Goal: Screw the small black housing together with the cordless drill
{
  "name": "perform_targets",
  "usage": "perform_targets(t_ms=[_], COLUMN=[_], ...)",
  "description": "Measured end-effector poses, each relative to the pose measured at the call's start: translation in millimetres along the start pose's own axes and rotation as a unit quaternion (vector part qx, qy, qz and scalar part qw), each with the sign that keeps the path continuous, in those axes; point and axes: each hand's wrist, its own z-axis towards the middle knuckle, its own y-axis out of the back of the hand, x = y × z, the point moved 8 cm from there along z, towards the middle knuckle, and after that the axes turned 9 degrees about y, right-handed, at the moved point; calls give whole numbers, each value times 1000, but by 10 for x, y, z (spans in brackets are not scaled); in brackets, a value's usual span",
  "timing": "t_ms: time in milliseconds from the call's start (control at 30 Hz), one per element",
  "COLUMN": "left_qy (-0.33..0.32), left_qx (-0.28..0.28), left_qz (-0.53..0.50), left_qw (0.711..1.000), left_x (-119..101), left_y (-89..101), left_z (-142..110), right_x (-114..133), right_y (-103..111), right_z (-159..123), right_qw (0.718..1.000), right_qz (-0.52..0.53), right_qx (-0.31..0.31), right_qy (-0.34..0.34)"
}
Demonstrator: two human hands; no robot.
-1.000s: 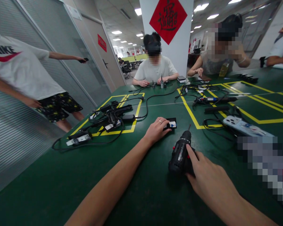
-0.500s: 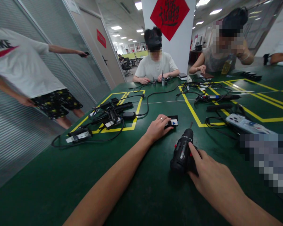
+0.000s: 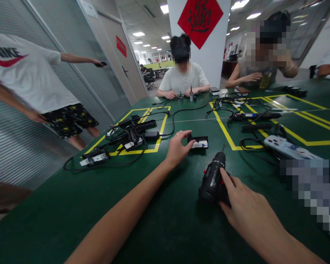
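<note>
My right hand (image 3: 244, 205) is wrapped round the grip of a black cordless screwdriver (image 3: 212, 178) with red buttons, whose bit points away from me over the green table (image 3: 71, 205). My left hand (image 3: 178, 147) reaches forward, fingers curled loosely, thumb and fingertips at the left end of a small black device with a white and blue label (image 3: 198, 141) lying on the table. A ring shows on one finger of that hand.
A heap of black devices and cables (image 3: 126, 135) lies inside yellow tape at the left. More cables and tools (image 3: 250, 117) and a phone (image 3: 286, 148) lie to the right. Two people sit at the far side; another person (image 3: 24, 80) stands at the left.
My left hand has lifted off the top of the small black device and drawn back to its left end. The right hand and the screwdriver have hardly moved.
</note>
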Motion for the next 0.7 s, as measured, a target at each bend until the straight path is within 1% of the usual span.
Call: perform_targets(t_ms=[33, 100, 167, 233, 300, 367, 433, 500, 533, 567, 600, 633, 700], left_qy=[42, 122, 188, 251, 312, 361, 393, 417, 425, 429, 427, 419, 393], left_qx=[10, 49, 91, 110, 123, 128, 129, 135, 140, 144, 148, 155, 169], left_qz=[-34, -87, -101, -115, -164, -238, -301, -333, -332, -318, -290, -246, -140], left_qw=[998, 987, 973, 955, 928, 893, 859, 835, 830, 833, 844, 860, 893], left_x=[95, 316, 541, 746, 889, 949, 944, 916, 903, 896, 893, 895, 921], left_y=[41, 73, 64, 59, 31, -1, -5, 42, 97, 181, 295, 432, 756], left_z=[18, 9, -59, -152, -242, -306, -353, -418, -459, -502, -543, -581, -651], right_x=[6, 21, 27, 24, 21, 18, 16, 17, 19, 22, 25, 29, 37], right_y=[3, 6, -1, -4, 0, 5, 5, 3, 1, 1, 1, 2, 5], right_z=[-1, -3, -5, -3, 1, 3, 2, 1, 1, 1, 2, 3, 2], right_qw=[1000, 1000, 1000, 1000, 1000, 1000, 1000, 1000, 1000, 1000, 1000, 1000, 1000], right_qz=[0, 2, 2, 1, 2, 6, 10, 12, 12, 12, 12, 13, 14], right_qx=[0, -1, 2, 3, -1, -5, -6, -6, -5, -5, -5, -5, -5], right_qy=[1, 5, 5, 1, 1, 3, 7, 9, 9, 9, 8, 8, 7])
